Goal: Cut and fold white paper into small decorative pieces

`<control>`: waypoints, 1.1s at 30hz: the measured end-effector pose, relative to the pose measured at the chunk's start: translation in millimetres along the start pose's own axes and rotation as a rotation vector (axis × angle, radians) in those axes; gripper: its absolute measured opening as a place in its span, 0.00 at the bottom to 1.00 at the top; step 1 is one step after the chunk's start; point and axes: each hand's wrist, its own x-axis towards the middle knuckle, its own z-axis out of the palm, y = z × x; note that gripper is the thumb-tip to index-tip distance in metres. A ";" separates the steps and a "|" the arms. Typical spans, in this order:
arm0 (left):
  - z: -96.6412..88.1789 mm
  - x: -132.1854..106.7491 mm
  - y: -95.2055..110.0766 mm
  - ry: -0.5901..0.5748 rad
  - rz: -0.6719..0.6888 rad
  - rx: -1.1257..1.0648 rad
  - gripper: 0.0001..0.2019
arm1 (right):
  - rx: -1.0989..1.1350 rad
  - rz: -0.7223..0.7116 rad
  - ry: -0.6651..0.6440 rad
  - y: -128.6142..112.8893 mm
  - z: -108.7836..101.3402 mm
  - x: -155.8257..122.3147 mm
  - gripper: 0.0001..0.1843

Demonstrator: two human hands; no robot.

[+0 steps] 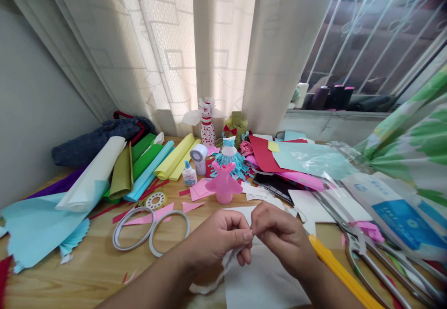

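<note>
Over a white sheet of paper, my two hands meet with their fingertips close together. My left hand is closed, thumb against the fingers, on a thin white strip that hangs below it and curls to the left. At the fingertips my right hand pinches what looks like the strip's upper end, mostly hidden by the fingers. Just beyond the hands stands a small pink paper dress figure.
Two rolls of tape lie left of my hands, with a glue bottle and a handheld fan farther back. Rolled coloured paper covers the left side. Scissors and a yellow cutter lie at right.
</note>
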 end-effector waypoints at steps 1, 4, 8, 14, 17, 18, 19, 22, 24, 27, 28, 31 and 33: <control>-1.0 0.2 -0.1 -0.004 -0.009 0.019 0.13 | 0.007 -0.008 -0.003 0.7 -0.3 0.1 0.12; -2.4 0.1 1.0 0.023 -0.034 0.052 0.15 | 0.023 -0.025 -0.009 1.7 -0.9 0.2 0.13; -1.2 -1.2 3.9 0.032 -0.026 0.050 0.15 | -0.009 -0.051 -0.028 0.8 -2.2 -0.3 0.14; -1.5 -2.5 6.4 0.086 -0.063 0.114 0.13 | -0.040 -0.061 -0.065 1.8 -5.8 -0.6 0.14; -1.8 -3.2 7.3 0.096 -0.064 0.116 0.10 | -0.018 -0.053 -0.059 4.2 -7.6 -1.3 0.14; -1.8 -3.5 7.6 0.097 -0.066 0.116 0.09 | -0.010 -0.048 -0.052 5.1 -8.0 -1.5 0.14; -1.7 -3.7 7.8 0.096 -0.069 0.117 0.09 | -0.001 -0.042 -0.043 5.9 -8.1 -1.8 0.14; -1.1 -4.6 9.2 0.093 -0.071 0.141 0.08 | 0.023 -0.021 -0.020 7.6 -7.1 -2.7 0.14; -0.5 -5.3 10.8 0.093 -0.061 0.159 0.07 | 0.039 -0.014 -0.009 7.9 -6.0 -3.3 0.14; 0.5 -6.3 12.7 0.107 -0.054 0.158 0.07 | 0.055 -0.019 0.003 7.7 -4.7 -4.1 0.15; 0.8 -6.4 13.0 0.116 -0.057 0.151 0.08 | 0.051 -0.023 0.007 7.4 -4.6 -4.2 0.15; 1.1 -5.4 11.8 0.144 -0.045 0.146 0.12 | 0.019 -0.046 0.012 5.8 -4.7 -4.2 0.16; 1.1 -3.9 9.8 0.177 -0.015 0.167 0.15 | -0.007 -0.061 0.011 4.7 -5.0 -3.9 0.16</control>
